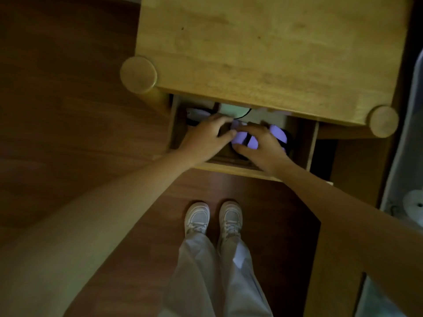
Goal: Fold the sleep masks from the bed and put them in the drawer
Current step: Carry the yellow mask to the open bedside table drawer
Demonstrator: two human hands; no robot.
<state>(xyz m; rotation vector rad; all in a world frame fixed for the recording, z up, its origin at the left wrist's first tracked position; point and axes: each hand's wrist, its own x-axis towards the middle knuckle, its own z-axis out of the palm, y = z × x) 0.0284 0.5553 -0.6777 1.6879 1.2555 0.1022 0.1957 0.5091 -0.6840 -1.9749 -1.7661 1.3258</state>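
The wooden drawer (231,168) of the nightstand is pulled open below me. Both my hands are inside it. A folded lilac sleep mask (278,132) with a dark edge lies in the drawer's right half. My right hand (261,145) rests flat on top of it, fingers spread and pressing down. My left hand (206,138) reaches in from the left, its fingertips touching the mask's left end. A white sleep mask (196,113) lies at the back left of the drawer, and something pale green (231,110) sits behind the hands, half hidden under the nightstand top.
The nightstand top (263,49) overhangs the back of the drawer, with round corner posts (138,74) at left and right. My feet in white shoes (214,217) stand on the dark wooden floor. The bed edge (405,156) runs along the right.
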